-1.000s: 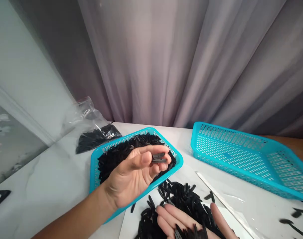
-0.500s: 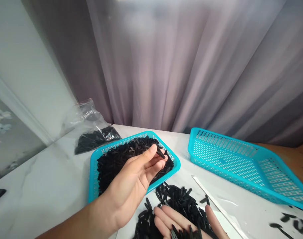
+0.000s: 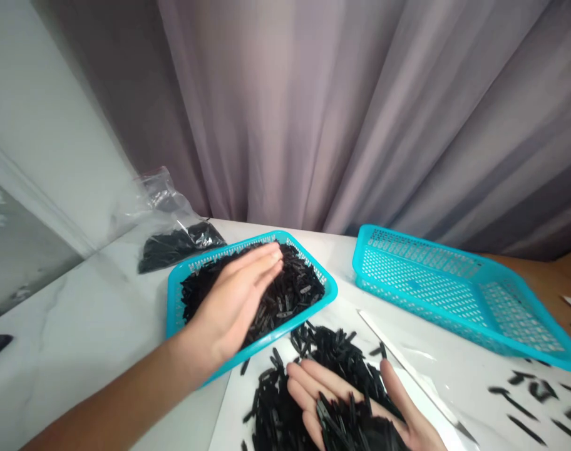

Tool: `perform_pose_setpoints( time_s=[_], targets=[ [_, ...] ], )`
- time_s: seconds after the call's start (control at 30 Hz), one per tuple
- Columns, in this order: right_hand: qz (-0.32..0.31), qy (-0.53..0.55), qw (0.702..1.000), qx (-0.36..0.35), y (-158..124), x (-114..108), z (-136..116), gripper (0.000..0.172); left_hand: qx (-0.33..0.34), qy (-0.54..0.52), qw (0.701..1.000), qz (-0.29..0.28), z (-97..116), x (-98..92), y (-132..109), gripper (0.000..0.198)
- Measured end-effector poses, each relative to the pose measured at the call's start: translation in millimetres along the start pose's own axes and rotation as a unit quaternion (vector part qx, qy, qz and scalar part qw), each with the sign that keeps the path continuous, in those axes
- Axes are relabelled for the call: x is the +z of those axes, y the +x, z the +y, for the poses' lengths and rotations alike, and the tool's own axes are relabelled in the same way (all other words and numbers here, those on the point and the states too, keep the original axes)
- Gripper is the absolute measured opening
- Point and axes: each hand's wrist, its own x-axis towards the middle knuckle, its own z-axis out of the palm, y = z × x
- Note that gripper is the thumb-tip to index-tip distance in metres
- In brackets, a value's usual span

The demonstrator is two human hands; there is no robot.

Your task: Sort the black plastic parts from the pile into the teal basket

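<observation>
My left hand [image 3: 236, 288] is over the near turquoise basket [image 3: 330, 299], its fingers stretched out close together and nothing visible in them. Small, long black pieces [image 3: 295, 291] fill this basket; their exact kind is unclear. Lower down, my right hand [image 3: 332, 382] lies palm up, cupping a heap of the same black pieces [image 3: 351, 426], with the thumb raised at the side. Around and beneath it spreads a loose pile of black pieces [image 3: 278, 410] on a white sheet [image 3: 229, 407].
An unfilled-looking turquoise basket [image 3: 436, 297] stands at the right. A clear bag of black pieces [image 3: 177, 244] leans at the back left. A white strip [image 3: 402, 363] crosses the table beside the pile. Scattered black pieces [image 3: 539, 391] lie far right, and a curtain [image 3: 285, 113] hangs behind.
My left hand has moved left over the filled basket, and the black piece it pinched is no longer visible. My right hand remains palm up with its heap. The view has tilted slightly down.
</observation>
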Motion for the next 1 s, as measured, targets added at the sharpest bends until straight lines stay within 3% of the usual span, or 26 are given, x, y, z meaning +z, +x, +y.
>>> perform_pose_setpoints(
  time_s=[0.07, 0.13, 0.2, 0.27, 0.33, 0.4, 0.53, 0.83, 1.0],
  targets=[
    [0.003, 0.042, 0.999, -0.008, -1, 9, 5, 0.082, 0.094, 0.138, 0.986, 0.013, -1, -4.1, 3, 0.044],
    [0.008, 0.094, 0.995, -0.016, -2, 17, 8, 0.080, 0.215, 0.279, 0.935, -0.031, 0, -4.8, -1, 0.049],
    [0.013, 0.125, 0.992, -0.017, -3, 20, 9, 0.078, 0.233, 0.399, 0.870, -0.172, 2, -2.8, -10, 0.033],
    [0.014, 0.139, 0.990, -0.010, -4, 20, 9, 0.074, 0.179, 0.472, 0.785, -0.359, 4, -0.4, -21, 0.026],
    [0.009, 0.141, 0.990, -0.003, -5, 20, 8, 0.071, 0.150, 0.516, 0.713, -0.450, 3, 0.3, -32, 0.026],
    [0.000, 0.135, 0.991, -0.005, -6, 19, 8, 0.071, 0.162, 0.564, 0.686, -0.430, -3, -1.2, -42, 0.027],
    [-0.003, 0.112, 0.994, -0.013, -6, 19, 7, 0.072, 0.195, 0.624, 0.677, -0.337, -19, -5.4, -57, 0.020],
    [0.035, 0.108, 0.993, -0.030, -5, 15, 8, 0.073, 0.232, 0.643, 0.646, -0.339, -31, -3.0, -76, 0.028],
    [0.039, 0.101, 0.994, -0.026, -6, 19, 6, 0.074, 0.257, 0.631, 0.649, -0.339, -37, -1.0, -74, 0.026]
  ],
)
